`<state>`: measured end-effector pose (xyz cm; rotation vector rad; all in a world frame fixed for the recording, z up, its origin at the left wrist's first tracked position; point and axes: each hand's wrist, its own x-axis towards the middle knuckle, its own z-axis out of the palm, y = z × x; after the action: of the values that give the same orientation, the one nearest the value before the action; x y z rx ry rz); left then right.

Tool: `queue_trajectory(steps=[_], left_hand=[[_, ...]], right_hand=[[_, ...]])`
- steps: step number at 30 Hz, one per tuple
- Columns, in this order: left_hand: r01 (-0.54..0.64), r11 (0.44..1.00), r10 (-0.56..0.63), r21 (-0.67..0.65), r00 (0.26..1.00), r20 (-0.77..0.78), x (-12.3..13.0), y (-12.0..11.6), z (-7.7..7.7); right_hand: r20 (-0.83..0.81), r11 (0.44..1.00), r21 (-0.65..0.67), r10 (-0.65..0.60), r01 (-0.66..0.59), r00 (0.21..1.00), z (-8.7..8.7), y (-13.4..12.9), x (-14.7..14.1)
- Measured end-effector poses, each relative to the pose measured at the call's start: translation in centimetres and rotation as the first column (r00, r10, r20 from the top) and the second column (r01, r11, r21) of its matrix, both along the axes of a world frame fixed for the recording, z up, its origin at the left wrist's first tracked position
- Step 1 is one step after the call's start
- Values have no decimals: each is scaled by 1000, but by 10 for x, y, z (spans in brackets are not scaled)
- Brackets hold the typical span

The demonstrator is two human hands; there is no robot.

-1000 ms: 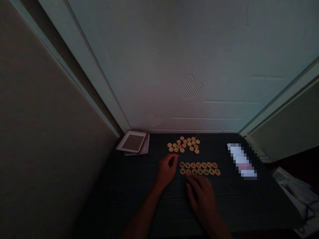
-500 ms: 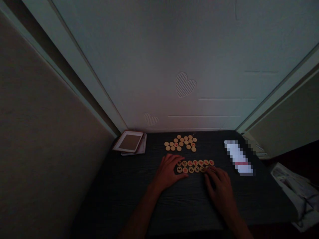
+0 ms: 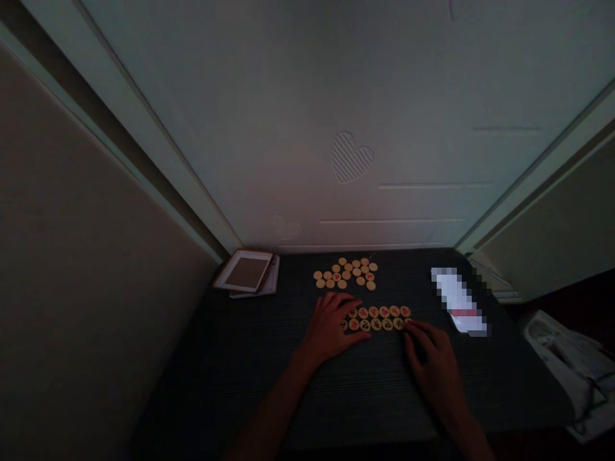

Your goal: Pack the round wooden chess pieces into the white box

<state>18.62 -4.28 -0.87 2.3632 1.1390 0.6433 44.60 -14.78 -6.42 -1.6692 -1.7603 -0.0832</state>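
Two rows of round wooden Chinese chess pieces [image 3: 376, 324] with red and black characters lie side by side on the dark table [image 3: 230, 358]. My left hand [image 3: 329, 330] curves round the left end of both rows, fingers on the far side and thumb on the near side, spread apart; it hides part of the leftmost pieces. At the right end of the near row, the fingertips of my right hand [image 3: 432, 358] are closed on one chess piece [image 3: 409, 323], which they partly cover.
Behind the rows lies a loose group of chess pieces [image 3: 346, 275], mostly blank side up, a few with red marks. Two stacked framed trays or boxes [image 3: 247, 272] sit back left. A blurred white object [image 3: 459, 301] lies at right. A white wall panel [image 3: 298, 128] rises behind the table.
My left hand has slid a little right, over the left end of the rows. My right hand has also shifted right, uncovering more of the near row. The view has moved slightly.
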Motion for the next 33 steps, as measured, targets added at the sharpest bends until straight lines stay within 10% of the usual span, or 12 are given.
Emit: queue_trajectory(steps=[33], left_hand=[[-36, 996, 29, 79, 996, 89, 5, 19, 2]], right_hand=[[-89, 998, 37, -54, 57, 995, 6, -3, -1]])
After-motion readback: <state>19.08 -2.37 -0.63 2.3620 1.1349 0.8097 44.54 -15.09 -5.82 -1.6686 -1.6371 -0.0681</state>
